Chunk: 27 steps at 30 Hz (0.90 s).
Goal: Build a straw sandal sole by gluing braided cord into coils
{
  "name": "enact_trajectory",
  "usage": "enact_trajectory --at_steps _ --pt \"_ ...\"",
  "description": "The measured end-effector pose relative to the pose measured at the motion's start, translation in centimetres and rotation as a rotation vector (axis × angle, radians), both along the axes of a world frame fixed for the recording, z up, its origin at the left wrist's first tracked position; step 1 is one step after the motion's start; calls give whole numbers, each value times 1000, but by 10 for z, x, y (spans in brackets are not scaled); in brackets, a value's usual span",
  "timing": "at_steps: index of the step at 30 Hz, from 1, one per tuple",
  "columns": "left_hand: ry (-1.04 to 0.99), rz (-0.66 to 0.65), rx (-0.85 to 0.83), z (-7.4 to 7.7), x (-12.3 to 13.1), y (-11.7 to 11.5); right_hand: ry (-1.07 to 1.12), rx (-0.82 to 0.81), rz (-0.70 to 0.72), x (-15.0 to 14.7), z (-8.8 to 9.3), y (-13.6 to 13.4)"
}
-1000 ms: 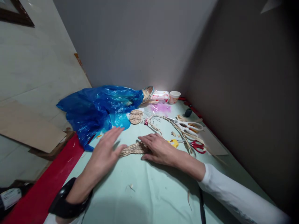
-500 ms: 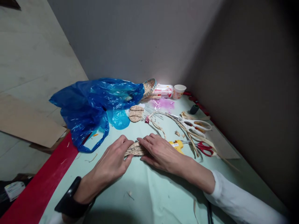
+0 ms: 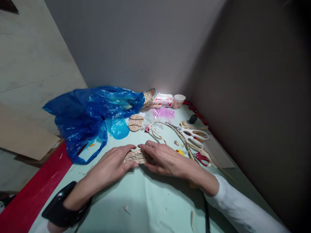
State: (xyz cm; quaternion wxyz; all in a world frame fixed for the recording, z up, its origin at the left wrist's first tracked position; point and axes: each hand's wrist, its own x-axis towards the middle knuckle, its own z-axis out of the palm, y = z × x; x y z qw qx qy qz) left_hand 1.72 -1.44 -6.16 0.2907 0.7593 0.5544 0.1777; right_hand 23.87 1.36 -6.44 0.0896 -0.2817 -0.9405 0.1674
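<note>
A woven straw piece (image 3: 138,156) with rows of braid lies between my two hands near the middle of the table. My left hand (image 3: 115,160) grips its left end, thumb at the near edge and fingers at the far side. Its right end is in my right hand (image 3: 159,157), whose fingers lie over it and hide that part. Beyond my hands rests a rounded woven piece (image 3: 135,123) with dark lines across it. Braided straw cord (image 3: 173,127) curves to its right, near a small pink piece (image 3: 147,128).
A blue plastic bag (image 3: 97,110) covers the back left, beside a woven basket (image 3: 150,96). White-handled scissors (image 3: 198,134), red-handled scissors (image 3: 202,158) and a dark thread spool (image 3: 193,119) lie right. A paper cup (image 3: 179,101) and a pink-white packet (image 3: 165,100) stand behind.
The whole view has shifted, so the table items appear further left and slightly lower. Both hands still hold the woven piece; my left fingers lie flatter along it.
</note>
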Motion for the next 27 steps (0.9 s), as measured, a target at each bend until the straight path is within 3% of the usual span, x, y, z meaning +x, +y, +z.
enact_trajectory --at_steps 5,7,11,13,20,27 --pt "-231 -94 -219 24 10 18 145 -35 35 17 16 6" --pt "-326 -65 -295 30 10 21 300 -21 -14 25 26 8" --pt "-515 74 -343 31 9 22 714 -44 -424 28 40 10" --pt "-610 125 -313 26 12 22 756 -151 -527 22 38 8" --pt "-772 126 -323 8 35 16 730 -446 -435 -2 14 6" --pt "-888 323 -94 4 35 14 739 -530 -455 -3 12 2"
